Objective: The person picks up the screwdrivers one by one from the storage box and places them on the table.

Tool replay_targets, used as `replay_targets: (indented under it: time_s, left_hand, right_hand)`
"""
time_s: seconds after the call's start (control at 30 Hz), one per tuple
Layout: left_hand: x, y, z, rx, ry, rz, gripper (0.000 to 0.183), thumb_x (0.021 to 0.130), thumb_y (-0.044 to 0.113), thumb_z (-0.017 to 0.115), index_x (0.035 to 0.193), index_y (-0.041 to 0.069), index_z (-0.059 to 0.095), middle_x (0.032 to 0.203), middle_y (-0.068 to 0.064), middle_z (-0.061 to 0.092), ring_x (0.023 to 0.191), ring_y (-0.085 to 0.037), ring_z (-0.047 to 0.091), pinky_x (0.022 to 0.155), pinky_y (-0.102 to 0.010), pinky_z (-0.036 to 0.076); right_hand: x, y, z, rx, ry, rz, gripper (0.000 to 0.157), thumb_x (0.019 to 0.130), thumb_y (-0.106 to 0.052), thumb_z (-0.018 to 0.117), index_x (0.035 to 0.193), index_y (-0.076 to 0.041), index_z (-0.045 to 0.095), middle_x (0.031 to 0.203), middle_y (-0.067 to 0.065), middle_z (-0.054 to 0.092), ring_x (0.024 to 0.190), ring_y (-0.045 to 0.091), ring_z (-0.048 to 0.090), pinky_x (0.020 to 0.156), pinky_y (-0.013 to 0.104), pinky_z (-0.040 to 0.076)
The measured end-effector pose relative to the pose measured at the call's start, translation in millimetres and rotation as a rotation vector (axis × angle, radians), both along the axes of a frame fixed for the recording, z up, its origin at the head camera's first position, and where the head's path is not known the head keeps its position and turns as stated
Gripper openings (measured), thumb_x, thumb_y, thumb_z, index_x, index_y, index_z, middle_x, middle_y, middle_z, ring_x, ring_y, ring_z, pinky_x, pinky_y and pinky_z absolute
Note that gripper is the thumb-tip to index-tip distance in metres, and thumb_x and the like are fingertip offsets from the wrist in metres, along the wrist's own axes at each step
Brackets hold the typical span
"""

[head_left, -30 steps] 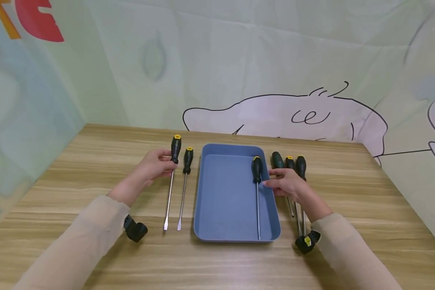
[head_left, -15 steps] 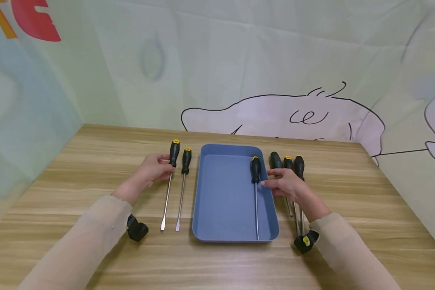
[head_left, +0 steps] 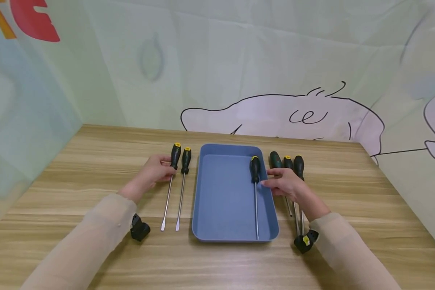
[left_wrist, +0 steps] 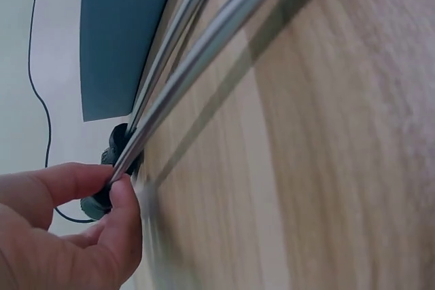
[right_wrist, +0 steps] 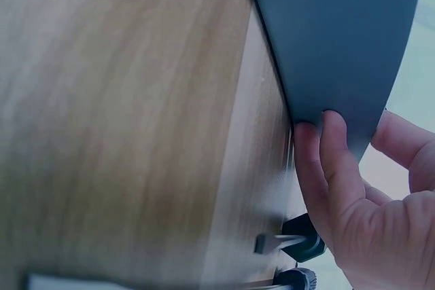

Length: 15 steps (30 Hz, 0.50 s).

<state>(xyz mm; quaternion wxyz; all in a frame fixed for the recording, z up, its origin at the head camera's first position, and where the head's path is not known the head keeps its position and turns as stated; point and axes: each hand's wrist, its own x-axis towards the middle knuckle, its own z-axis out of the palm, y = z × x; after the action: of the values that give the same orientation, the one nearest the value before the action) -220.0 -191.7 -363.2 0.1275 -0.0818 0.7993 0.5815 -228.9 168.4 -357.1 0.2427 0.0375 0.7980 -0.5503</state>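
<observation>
My left hand pinches a flat-head screwdriver between thumb and fingers, low on its black, yellow-capped handle. In the left wrist view its steel shaft slants close over the wood, casting a shadow. A second flat-head screwdriver lies just to its right, almost parallel. The blue-grey tray stands between my hands. My right hand grips the tray's right wall, thumb over the rim and fingers against the outside. Inside the tray, along that wall, lies one screwdriver with its shaft toward me.
Right of the tray lie a dark green-handled screwdriver and two black-handled screwdrivers, partly behind my right hand. A printed cloth backdrop rises behind the wooden table.
My left hand has brought its screwdriver slightly toward me and down, its handle now nearer level with the neighbouring one. My right hand stays at the tray wall.
</observation>
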Motion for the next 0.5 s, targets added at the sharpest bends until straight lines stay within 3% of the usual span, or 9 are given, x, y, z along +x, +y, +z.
replay_targets:
  time_s: [0.5]
  left_hand:
    - [-0.6, 9.6, -7.8, -0.07, 0.02, 0.046, 0.05, 0.085, -0.008, 0.053, 0.131, -0.015, 0.035, 0.118, -0.027, 0.048, 0.087, -0.021, 0.056, 0.066, -0.02, 0.053]
  right_hand:
    - [0.3, -0.8, 0.0, 0.004, -0.003, -0.003, 0.061, 0.086, -0.006, 0.064, 0.138, 0.007, 0.035, 0.124, 0.026, 0.051, 0.091, 0.02, 0.061, 0.084, 0.038, 0.052]
